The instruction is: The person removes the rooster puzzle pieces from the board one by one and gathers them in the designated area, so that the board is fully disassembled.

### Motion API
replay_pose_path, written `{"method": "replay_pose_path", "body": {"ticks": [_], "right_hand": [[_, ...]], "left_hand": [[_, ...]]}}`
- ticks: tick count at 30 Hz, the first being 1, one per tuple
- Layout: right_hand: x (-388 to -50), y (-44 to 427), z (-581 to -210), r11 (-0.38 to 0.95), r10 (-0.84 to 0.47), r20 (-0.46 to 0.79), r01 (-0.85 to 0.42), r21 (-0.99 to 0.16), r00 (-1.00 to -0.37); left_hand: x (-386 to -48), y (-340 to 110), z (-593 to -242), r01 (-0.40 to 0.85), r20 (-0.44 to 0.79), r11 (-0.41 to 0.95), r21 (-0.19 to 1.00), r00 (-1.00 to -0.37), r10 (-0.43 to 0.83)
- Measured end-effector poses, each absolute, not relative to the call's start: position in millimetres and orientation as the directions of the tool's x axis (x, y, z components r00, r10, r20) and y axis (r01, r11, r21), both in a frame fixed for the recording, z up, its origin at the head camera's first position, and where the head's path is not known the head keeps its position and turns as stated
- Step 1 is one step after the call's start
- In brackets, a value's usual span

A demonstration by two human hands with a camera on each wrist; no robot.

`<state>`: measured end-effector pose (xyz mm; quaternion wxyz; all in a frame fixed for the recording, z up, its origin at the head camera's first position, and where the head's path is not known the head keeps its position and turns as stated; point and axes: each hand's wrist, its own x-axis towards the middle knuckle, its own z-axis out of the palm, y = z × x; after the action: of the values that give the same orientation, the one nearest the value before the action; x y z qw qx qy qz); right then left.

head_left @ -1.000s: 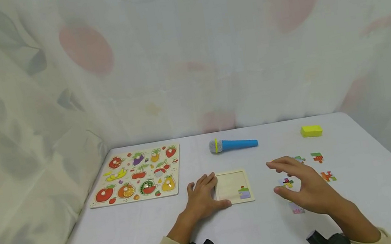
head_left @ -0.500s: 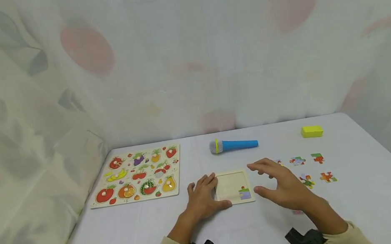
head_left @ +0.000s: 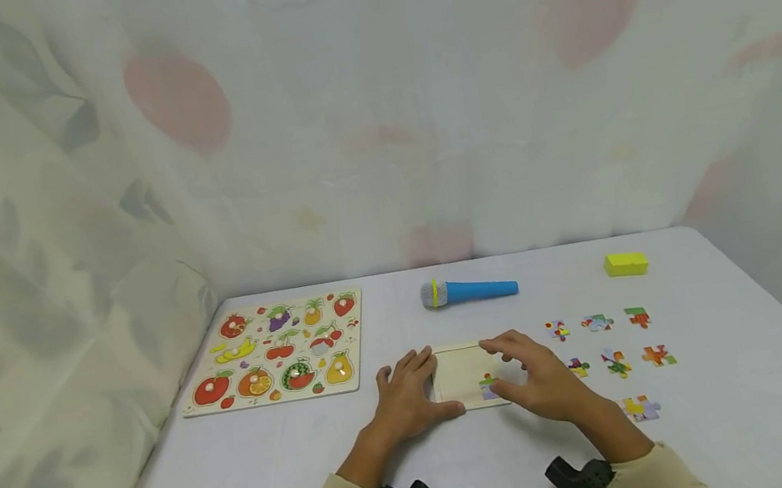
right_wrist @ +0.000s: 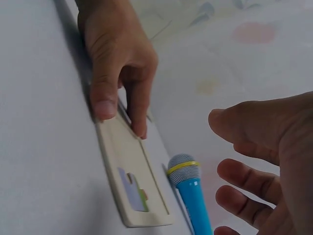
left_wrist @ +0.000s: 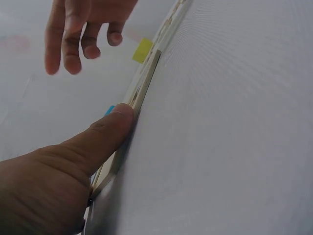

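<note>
A small square wooden puzzle tray (head_left: 458, 369) lies on the table with one purple-and-green puzzle piece (head_left: 488, 387) in its near right corner. My left hand (head_left: 406, 398) holds the tray at its left side, thumb on the near edge and fingers towards the far edge; the right wrist view shows this left hand (right_wrist: 120, 63) spanning the tray's end. Over the tray's right side hovers my right hand (head_left: 544, 381), thumb and fingers spread apart with nothing between them. In the left wrist view that right hand (left_wrist: 88, 29) hangs above the tray, fingers loose.
Several loose jigsaw pieces (head_left: 616, 362) lie in rows to the right. Behind the tray is a blue toy microphone (head_left: 477, 289). A yellow block (head_left: 626, 264) sits at the back right, a fruit puzzle board (head_left: 274, 352) at the left. Curtains stand behind the table.
My right hand has moved left, from over the loose pieces to over the tray's right side, uncovering those pieces. The left hand and the tray have stayed in place.
</note>
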<state>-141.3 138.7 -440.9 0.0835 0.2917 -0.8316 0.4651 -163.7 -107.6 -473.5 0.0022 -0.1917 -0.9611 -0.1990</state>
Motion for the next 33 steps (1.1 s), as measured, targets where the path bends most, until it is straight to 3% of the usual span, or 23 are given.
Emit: {"method": "replay_pose_path", "body": {"ticks": [17,33], "right_hand": [[-147.4,132.5,-472.0,0.664,-0.372,0.185,-0.400,-0.632,-0.910],[-146.9,126.8,-472.0,0.707,-0.401,0.239,-0.465,-0.533,-0.884]], "left_hand": [[-163.3,-102.2,-469.2,0.358,0.064,0.859,0.366,-0.931,0.360],[-164.3,-105.2,-469.9,0.354,0.057,0.867,0.350,-0.932,0.357]]}}
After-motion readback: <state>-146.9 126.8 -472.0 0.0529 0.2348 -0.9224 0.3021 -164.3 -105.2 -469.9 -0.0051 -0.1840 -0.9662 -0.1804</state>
